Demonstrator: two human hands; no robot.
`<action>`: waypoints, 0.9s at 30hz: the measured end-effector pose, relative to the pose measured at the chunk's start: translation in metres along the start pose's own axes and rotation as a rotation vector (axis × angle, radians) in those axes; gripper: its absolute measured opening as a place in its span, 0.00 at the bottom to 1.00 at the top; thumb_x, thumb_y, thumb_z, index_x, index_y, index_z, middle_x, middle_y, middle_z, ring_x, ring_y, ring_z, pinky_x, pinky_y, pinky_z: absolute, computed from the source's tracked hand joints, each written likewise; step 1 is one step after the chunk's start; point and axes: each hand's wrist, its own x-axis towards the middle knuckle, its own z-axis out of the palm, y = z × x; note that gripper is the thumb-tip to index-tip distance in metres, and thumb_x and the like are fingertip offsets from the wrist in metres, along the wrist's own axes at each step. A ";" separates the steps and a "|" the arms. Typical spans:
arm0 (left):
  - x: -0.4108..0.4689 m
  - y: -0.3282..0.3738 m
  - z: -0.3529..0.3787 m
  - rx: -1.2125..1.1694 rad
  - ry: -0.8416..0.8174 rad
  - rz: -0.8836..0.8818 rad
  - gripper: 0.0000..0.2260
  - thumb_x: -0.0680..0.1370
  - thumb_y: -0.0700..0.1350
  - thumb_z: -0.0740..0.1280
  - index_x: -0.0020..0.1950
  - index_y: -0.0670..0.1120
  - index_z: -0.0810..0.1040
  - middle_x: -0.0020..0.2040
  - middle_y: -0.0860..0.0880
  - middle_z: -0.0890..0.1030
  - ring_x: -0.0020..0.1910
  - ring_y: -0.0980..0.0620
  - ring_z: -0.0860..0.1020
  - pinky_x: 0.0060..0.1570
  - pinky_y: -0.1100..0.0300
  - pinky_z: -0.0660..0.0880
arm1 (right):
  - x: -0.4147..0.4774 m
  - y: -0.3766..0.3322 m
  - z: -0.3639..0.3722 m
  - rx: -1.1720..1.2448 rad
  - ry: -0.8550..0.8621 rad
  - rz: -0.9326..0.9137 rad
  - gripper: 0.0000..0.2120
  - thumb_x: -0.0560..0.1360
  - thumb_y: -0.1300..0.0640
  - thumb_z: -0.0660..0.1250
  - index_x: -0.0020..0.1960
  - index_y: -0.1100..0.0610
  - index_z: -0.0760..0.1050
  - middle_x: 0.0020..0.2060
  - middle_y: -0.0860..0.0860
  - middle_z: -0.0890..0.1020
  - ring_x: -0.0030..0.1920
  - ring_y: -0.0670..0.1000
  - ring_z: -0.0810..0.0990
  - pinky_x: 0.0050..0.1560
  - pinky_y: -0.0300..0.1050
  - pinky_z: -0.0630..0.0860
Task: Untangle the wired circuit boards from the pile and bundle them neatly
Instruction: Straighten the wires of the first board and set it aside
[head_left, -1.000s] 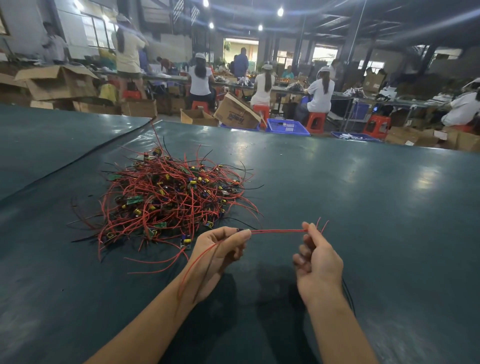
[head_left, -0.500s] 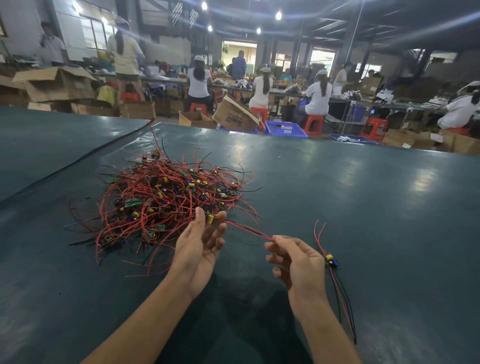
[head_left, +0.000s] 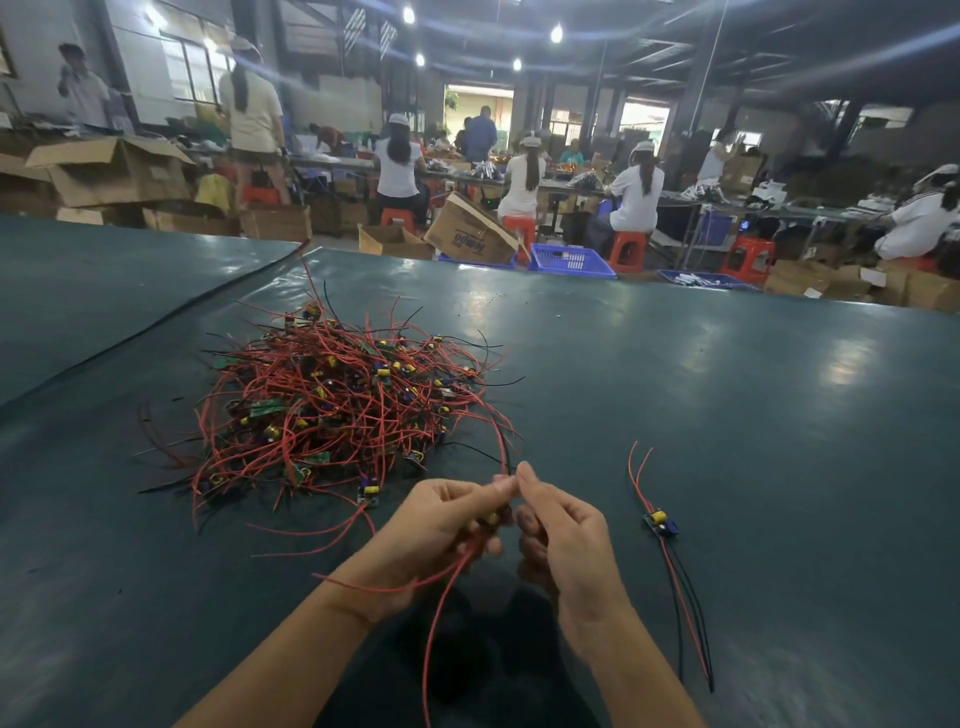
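Note:
A tangled pile (head_left: 332, 410) of small circuit boards with red and black wires lies on the dark green table (head_left: 727, 415), left of centre. Just in front of the pile, my left hand (head_left: 447, 525) and my right hand (head_left: 556, 525) meet, both pinching one wired board (head_left: 491, 518). Its red wires run up toward the pile and hang down over my left wrist. One separated board (head_left: 658, 522) lies flat to the right of my right hand, its red and black wires stretched out toward me.
The table's far edge (head_left: 623, 278) borders a workshop floor with cardboard boxes (head_left: 470, 234), blue crates (head_left: 569, 260) and red stools (head_left: 628, 249). Several people sit or stand at benches behind. A second green table surface (head_left: 104, 270) lies to the left.
My right hand has let go of one board, which now lies on the table at the right. Both hands have come together on another wired board pulled from the pile.

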 end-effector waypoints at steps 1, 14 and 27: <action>-0.001 0.000 0.002 0.011 -0.042 -0.014 0.18 0.65 0.63 0.72 0.34 0.48 0.84 0.25 0.49 0.78 0.19 0.59 0.68 0.21 0.69 0.65 | 0.000 0.000 0.000 0.013 -0.014 0.020 0.21 0.64 0.40 0.70 0.43 0.56 0.86 0.24 0.47 0.66 0.23 0.44 0.62 0.24 0.37 0.59; 0.002 -0.010 -0.001 -0.335 -0.061 -0.041 0.14 0.67 0.35 0.73 0.51 0.44 0.81 0.43 0.45 0.84 0.28 0.55 0.76 0.29 0.64 0.73 | 0.003 0.007 0.005 0.081 0.277 -0.115 0.12 0.79 0.55 0.66 0.39 0.56 0.82 0.34 0.50 0.85 0.24 0.43 0.71 0.23 0.36 0.67; 0.000 -0.009 0.012 -0.189 0.173 0.131 0.16 0.65 0.61 0.71 0.38 0.49 0.85 0.36 0.46 0.82 0.28 0.54 0.76 0.29 0.64 0.72 | -0.006 0.007 0.012 -0.143 0.198 -0.339 0.10 0.80 0.60 0.64 0.42 0.55 0.80 0.29 0.45 0.81 0.26 0.40 0.75 0.27 0.30 0.70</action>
